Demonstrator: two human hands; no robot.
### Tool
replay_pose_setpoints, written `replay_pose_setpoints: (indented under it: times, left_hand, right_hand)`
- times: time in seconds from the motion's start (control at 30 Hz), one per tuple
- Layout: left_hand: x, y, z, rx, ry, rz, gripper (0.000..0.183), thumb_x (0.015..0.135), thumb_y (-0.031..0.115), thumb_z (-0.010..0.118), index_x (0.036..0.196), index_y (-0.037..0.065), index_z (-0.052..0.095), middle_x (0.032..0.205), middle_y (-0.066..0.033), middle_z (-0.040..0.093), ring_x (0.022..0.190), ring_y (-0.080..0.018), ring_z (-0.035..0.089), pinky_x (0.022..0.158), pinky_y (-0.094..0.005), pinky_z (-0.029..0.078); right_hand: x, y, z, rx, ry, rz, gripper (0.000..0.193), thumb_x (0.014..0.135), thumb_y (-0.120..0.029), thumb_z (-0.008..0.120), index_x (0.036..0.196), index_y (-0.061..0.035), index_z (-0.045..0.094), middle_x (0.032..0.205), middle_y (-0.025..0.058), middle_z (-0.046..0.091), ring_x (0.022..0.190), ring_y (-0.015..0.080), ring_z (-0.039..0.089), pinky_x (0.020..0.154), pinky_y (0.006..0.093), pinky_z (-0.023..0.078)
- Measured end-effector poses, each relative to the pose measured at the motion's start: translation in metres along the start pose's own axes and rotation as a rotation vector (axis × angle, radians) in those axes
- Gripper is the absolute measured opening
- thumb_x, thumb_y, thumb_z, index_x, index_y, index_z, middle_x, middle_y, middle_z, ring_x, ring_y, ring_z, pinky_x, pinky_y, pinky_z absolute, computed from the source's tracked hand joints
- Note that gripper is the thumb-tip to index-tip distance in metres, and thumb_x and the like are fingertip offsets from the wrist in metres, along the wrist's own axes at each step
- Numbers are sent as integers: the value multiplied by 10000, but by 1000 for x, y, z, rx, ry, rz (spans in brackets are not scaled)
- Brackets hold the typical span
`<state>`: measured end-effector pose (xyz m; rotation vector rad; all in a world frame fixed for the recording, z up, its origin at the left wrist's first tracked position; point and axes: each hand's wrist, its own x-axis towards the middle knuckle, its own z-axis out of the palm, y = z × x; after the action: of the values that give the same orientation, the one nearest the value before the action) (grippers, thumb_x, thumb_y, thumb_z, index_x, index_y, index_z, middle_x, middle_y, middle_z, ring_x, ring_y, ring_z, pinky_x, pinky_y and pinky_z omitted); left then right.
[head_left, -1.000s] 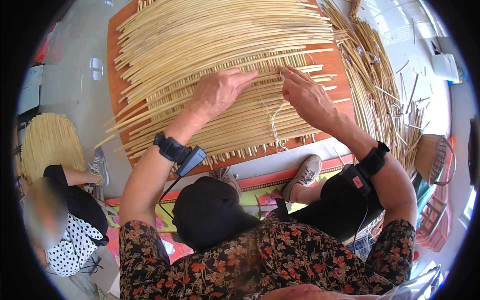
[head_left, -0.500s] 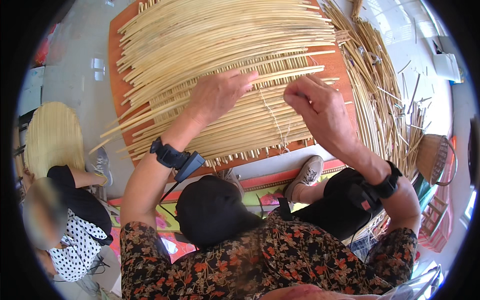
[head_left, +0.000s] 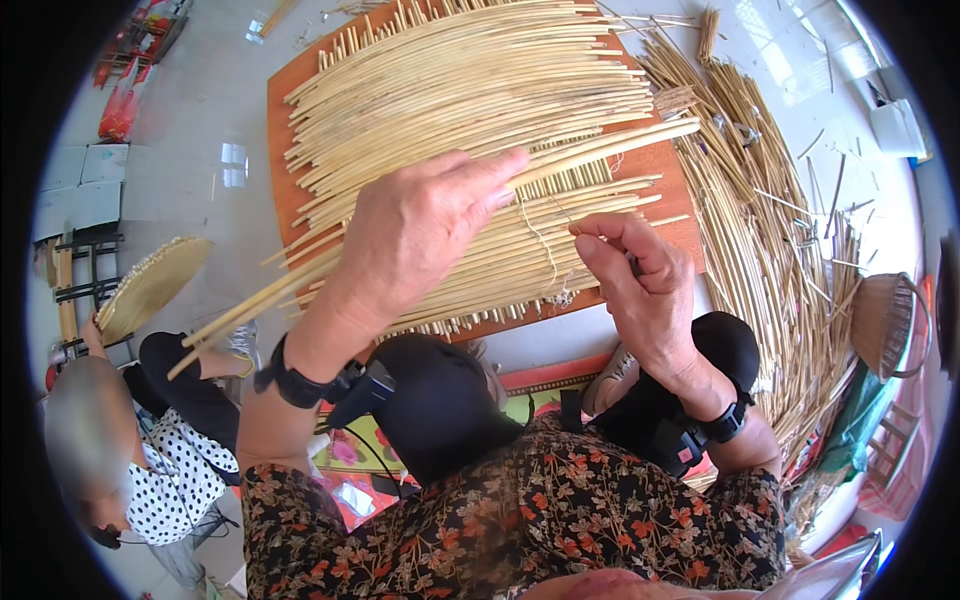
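Two long pale stalks (head_left: 640, 140) run slantwise under my left hand (head_left: 415, 225), whose fingers are held together over them. Their near-left ends stick out well past the mat. Below lies a mat of side-by-side stalks (head_left: 460, 100), with a gap showing crosswise stalks near my hands. My right hand (head_left: 640, 280) is closed in a pinch at the gap's near side, on a thin strand (head_left: 563, 211); whether thread or needle I cannot tell. A loose whitish thread (head_left: 540, 230) trails over the near stalks to a small tangle.
An orange-brown board (head_left: 278, 130) carries the mat. A large heap of loose stalks (head_left: 740, 200) lies along its right side, with a woven basket (head_left: 885, 325) beyond. At the left a seated person in a dotted top (head_left: 175, 485) holds a round straw-coloured piece (head_left: 155, 280).
The stalks under my left hand now look raised toward me, and that hand appears closer. My right hand has come nearer my body. The other person's round piece has tilted; the whole view has shifted.
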<state>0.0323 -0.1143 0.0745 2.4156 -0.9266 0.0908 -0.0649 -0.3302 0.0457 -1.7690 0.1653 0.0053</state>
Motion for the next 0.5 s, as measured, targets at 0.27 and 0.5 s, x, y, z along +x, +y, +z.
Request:
replay_pose_setpoints:
  times: [0.27, 0.5]
  left_hand:
    - [-8, 53, 2, -23, 80, -82, 462, 930, 168, 748, 1384, 169, 664, 853, -88, 708, 700, -278, 705, 600, -382, 578]
    - [-15, 74, 22, 16, 180, -159, 280, 956, 176, 735, 1211, 117, 635, 909, -94, 736, 729, -282, 736, 589, -380, 579]
  right_hand:
    - [-15, -8, -17, -20, -2, -171, 188, 979, -41, 681, 1152, 2, 738, 794, 83, 701, 675, 91, 622, 620, 261, 499]
    - [-30, -9, -28, -63, -5, -183, 211, 976, -23, 670, 1176, 5, 733, 810, 104, 708, 684, 106, 643, 616, 274, 512]
